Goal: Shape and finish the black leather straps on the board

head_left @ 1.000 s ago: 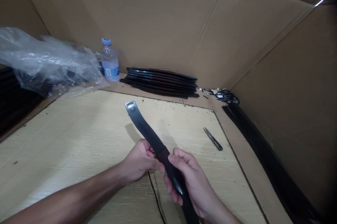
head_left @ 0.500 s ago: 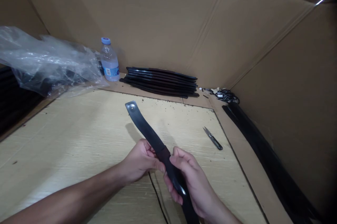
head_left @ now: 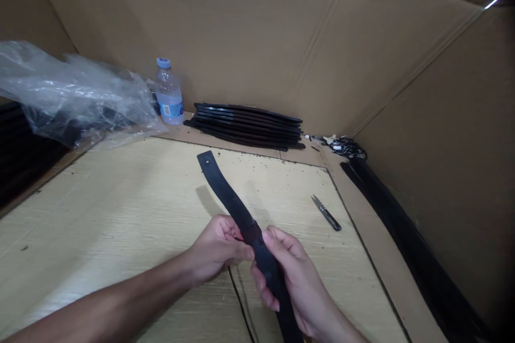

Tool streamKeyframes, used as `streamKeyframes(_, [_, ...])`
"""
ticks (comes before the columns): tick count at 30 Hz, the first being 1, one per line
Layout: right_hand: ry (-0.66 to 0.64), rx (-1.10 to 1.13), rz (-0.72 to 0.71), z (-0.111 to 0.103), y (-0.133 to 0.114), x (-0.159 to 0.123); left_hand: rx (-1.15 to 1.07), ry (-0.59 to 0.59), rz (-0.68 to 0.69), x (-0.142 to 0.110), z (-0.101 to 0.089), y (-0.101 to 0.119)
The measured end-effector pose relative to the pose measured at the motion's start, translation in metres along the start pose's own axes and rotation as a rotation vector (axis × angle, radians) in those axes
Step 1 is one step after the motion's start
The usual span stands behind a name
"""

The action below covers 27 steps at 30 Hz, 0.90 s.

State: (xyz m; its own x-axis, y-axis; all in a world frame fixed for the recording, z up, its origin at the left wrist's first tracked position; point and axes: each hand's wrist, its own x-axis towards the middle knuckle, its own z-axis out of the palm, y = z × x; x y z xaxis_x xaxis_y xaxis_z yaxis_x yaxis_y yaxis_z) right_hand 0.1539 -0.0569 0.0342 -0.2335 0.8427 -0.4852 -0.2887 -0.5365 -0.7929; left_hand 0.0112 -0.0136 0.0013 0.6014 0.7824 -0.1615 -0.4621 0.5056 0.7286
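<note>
A long, flat black strap (head_left: 228, 191) with a small hole near its far end slants across the middle of the view, held above the board. My left hand (head_left: 219, 249) pinches its left edge beside a darker band (head_left: 251, 231) wrapped round it. From the right, my right hand (head_left: 289, 268) grips the strap just below that band, thumb on top and fingers curled underneath. A thin black cord (head_left: 240, 303) hangs down below my left hand; its upper end is hidden there. The strap's near end runs out of view at the bottom.
Thread snips (head_left: 325, 213) lie on the wooden board (head_left: 120, 209) to the right. Behind are a stack of black strips (head_left: 247, 125), a water bottle (head_left: 169, 93) and a clear plastic bag (head_left: 88, 96). Tangled cords (head_left: 346, 147) and long black pieces (head_left: 396, 230) line the right cardboard wall.
The strap has turned slightly, so the shine on its surface is gone, and its far end has shifted a little to the right. Both hands keep their hold.
</note>
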Motion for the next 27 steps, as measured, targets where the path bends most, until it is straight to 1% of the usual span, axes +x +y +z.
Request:
streamKeyframes(2, [-0.055, 0.055, -0.03, 0.001, -0.002, -0.001, -0.009, 0.057, 0.021, 0.001, -0.003, 0.0])
streamKeyframes(6, [-0.163, 0.131, -0.087, 0.0, -0.007, -0.004, -0.035, 0.11, 0.081, 0.002, -0.005, 0.003])
streamKeyframes(8, [-0.181, 0.121, -0.116, -0.002, -0.007, -0.004, -0.043, 0.137, 0.09, 0.002, -0.005, 0.005])
streamKeyframes(10, [-0.172, 0.109, -0.15, -0.004, -0.006, -0.003, -0.036, 0.154, 0.08, 0.003, -0.004, 0.005])
streamKeyframes(12, [-0.166, 0.108, -0.161, -0.007, -0.005, -0.001, -0.02, 0.135, 0.057, 0.003, -0.003, 0.005])
streamKeyframes(16, [-0.176, 0.098, -0.124, -0.009, -0.003, 0.001, -0.052, 0.013, 0.049, 0.005, -0.003, 0.006])
streamKeyframes(18, [-0.174, 0.096, -0.093, -0.009, -0.001, 0.002, -0.078, -0.022, 0.047, 0.005, -0.003, 0.007])
streamKeyframes(22, [-0.268, 0.082, -0.033, -0.008, 0.003, 0.003, -0.058, -0.05, 0.004, 0.003, -0.002, 0.008])
streamKeyframes(27, [-0.34, 0.065, -0.039, -0.008, 0.007, 0.002, -0.01, -0.055, -0.04, 0.001, -0.001, 0.007])
